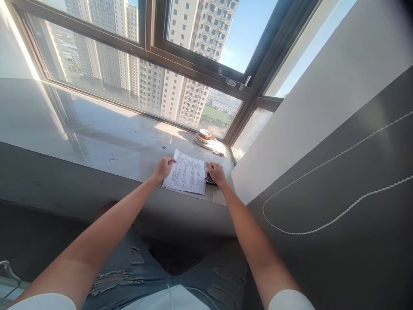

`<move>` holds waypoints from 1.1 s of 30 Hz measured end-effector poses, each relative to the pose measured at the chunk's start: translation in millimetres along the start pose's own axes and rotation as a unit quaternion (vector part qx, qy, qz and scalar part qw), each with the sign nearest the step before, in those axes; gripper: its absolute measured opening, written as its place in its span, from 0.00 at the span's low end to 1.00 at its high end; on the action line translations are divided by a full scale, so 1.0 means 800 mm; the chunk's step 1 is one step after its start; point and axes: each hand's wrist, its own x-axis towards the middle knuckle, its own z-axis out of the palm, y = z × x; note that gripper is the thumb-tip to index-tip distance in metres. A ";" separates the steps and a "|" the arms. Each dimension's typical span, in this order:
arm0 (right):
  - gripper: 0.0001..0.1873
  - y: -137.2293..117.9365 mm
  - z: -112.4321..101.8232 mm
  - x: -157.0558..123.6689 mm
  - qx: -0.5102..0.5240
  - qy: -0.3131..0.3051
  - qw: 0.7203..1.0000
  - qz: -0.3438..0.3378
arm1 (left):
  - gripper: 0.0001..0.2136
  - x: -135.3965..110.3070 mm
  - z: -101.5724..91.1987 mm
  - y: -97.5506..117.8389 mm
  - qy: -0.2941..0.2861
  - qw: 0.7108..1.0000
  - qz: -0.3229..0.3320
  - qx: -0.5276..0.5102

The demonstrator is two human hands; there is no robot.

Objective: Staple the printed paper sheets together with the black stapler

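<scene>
A printed white sheet of paper (189, 174) lies on the window sill in front of me, its lower corner curling up near the sill's front edge. At its left edge is my left hand (164, 168), fingers curled, with the fingertips against the paper's margin. To the right of the sheet, my right hand (216, 172) is closed like a fist. A small black object (211, 180) shows partly beneath that hand, beside the paper; its kind is hidden. What the right fingers hold, if anything, cannot be made out.
Round stacked lids or dishes (205, 138) stand by the window corner, with a small dark item (218, 153) nearby. Small bits (113, 159) lie on the sill (135, 148) at left. A white beaded blind cord (303, 233) hangs at right. The window frame (151, 54) rises behind.
</scene>
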 end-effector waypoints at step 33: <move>0.10 -0.115 0.031 -0.039 0.233 0.338 0.906 -0.106 | 0.15 -0.008 0.014 0.006 -0.112 0.974 0.126 0.151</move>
